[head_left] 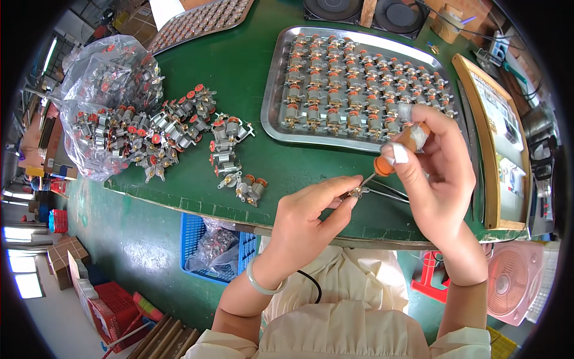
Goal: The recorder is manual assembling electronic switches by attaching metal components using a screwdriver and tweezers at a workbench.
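Observation:
My left hand [308,212] pinches a small metal component [357,192] between thumb and fingertips, just above the near edge of the green table. Most of that part is hidden by the fingers. In my right hand [439,173] is a screwdriver [385,164] with an orange handle, partly wrapped in whitish tape. Its thin shaft slants down to the component at my left fingertips. White tape covers the right thumb tip and one fingertip. Beneath the screwdriver lie slim metal tweezers [387,194]. Left of my hands, several grey coils with red tops [222,157] lie in a loose line.
A metal tray [272,113] holds rows of similar coils; another tray [200,27] stands farther back. At left, a clear plastic bag [89,78] spills coils. A wooden frame [478,131] bounds the right side. Below are a blue crate [191,239] and a pink fan [508,281].

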`<state>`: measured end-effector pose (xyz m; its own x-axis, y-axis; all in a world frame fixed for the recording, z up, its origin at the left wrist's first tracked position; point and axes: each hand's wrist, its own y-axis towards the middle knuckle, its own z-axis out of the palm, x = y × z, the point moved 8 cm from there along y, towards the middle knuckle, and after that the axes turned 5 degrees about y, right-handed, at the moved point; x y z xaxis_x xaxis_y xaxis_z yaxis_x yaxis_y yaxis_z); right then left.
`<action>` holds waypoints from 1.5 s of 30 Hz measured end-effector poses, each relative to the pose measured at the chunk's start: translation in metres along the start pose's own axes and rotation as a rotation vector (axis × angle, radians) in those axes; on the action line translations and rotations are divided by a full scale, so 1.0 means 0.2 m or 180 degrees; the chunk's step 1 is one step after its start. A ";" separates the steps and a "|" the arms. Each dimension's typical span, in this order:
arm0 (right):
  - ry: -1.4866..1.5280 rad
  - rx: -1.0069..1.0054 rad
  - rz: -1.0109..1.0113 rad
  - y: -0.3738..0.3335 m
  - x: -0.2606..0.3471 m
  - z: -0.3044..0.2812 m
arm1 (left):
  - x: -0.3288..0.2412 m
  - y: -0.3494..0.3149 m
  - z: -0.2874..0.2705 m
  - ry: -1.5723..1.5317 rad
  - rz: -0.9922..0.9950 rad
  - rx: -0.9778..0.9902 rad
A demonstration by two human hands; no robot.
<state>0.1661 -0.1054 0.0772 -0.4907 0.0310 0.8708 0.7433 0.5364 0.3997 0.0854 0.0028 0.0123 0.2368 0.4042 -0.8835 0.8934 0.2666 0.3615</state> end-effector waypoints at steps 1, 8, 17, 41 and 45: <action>-0.0002 -0.0001 0.0002 0.00 0.00 0.00 | -0.01 0.00 0.00 0.0039 0.0047 -0.0012; 0.0567 0.0323 -0.0102 0.04 -0.01 0.02 | 0.00 -0.01 0.00 0.0052 0.0022 -0.0030; 0.1506 0.0401 0.0368 0.09 -0.05 0.00 | 0.03 -0.01 0.00 -0.0055 -0.0126 -0.0011; 0.1564 0.0538 0.0296 0.11 -0.06 0.04 | 0.03 0.00 0.02 -0.0241 -0.0268 0.0084; -0.0188 0.0657 -0.0035 0.10 -0.04 0.01 | 0.03 0.00 0.00 -0.0206 -0.0296 0.0044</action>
<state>0.1834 -0.0938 0.0780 -0.5285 0.0705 0.8460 0.6318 0.6982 0.3365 0.0864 0.0057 0.0075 0.1765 0.3209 -0.9305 0.9177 0.2880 0.2735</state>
